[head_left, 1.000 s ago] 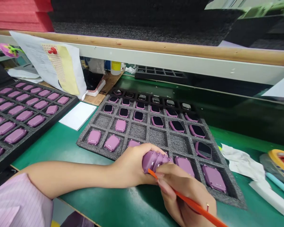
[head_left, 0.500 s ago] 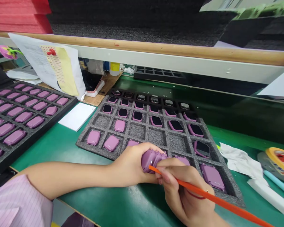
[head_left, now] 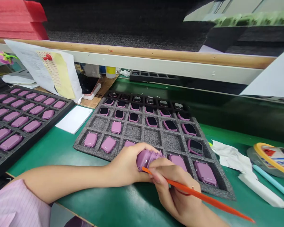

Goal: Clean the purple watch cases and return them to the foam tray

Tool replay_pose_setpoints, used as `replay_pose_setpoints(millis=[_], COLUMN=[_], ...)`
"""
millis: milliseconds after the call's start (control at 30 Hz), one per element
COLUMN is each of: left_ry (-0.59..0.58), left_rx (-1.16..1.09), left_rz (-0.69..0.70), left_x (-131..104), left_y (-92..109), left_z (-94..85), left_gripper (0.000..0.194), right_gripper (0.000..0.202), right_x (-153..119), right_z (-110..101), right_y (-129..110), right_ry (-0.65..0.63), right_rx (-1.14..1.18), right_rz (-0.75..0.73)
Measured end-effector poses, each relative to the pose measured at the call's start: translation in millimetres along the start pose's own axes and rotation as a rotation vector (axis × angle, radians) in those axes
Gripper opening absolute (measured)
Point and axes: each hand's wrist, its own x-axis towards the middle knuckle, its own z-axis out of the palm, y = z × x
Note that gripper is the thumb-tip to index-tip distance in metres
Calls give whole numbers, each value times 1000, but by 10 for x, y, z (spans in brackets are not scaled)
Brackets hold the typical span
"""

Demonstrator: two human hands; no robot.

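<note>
My left hand [head_left: 126, 164] is closed around several purple smartwatch cases [head_left: 144, 157] held together in a row. Between the fingers of my right hand [head_left: 182, 192] is a thin, flat orange stick [head_left: 213, 201]. Its tip touches, or comes very near, the lower edge of the nearest case. Both hands are over the front edge of a grey foam tray [head_left: 152, 135]. More purple watches lie in its compartments, some with black screens up, others back up, such as the watch [head_left: 205, 172] at the right. My right fingers partly hide the held cases.
A second foam tray [head_left: 41, 126] of purple cases stands at the left, beside a white card [head_left: 73, 119]. At the right are crumpled white tissue [head_left: 229, 157], a roll of tape [head_left: 272, 156] and a light blue stick [head_left: 274, 183]. A shelf edge [head_left: 142, 52] crosses above the table.
The camera view has shifted, so the trays and table appear farther left. Both hands keep nearly the same hold, with the orange stick's tip still at the nearest case's lower edge.
</note>
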Motion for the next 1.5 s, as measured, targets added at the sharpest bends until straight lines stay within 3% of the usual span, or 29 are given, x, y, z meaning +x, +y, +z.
replay_pose_setpoints(millis=[67,167,267,333,400,533,700,867,1200,1333,1500], left_ry=[12,24,31,34,35,39,70,100,153,133,145], left_rx=[-1,5,28,51,65,91,167,174,188,167,140], left_rz=[-22,-46,-43,-55,-66,-57,-89,-118,-71,-86,-92], left_x=[-2,-15,-35,-46,-51,-47,-36,-41,-128,-85,-67], left_y=[9,30,45,50,53,61,84,110,115,134,115], left_z=[1,-3,-15,-23,-27,-24,-38,-44,62,29,10], left_gripper=[53,57,60,60,60,56,51,51,48,49,54], right_gripper=[14,18,22,31,45,60,52,38,34,30,36], right_x=[52,161,191,107,-63,-523,-937,-1033,-897,-686,-481], right_z=[-60,-243,-524,-755,-999,-1367,-1416,-1550,-2055,-2398,-2840], right_y=[-16,-50,-68,-52,-5,130,169,169,475,480,673], right_ry=[36,204,370,400,301,-104,-146,-75,38,156,186], right_rx=[60,165,163,58,-185,-854,-1082,-1192,-1328,-1387,-1404], right_rz=[85,271,378,415,506,833,930,891,549,493,433])
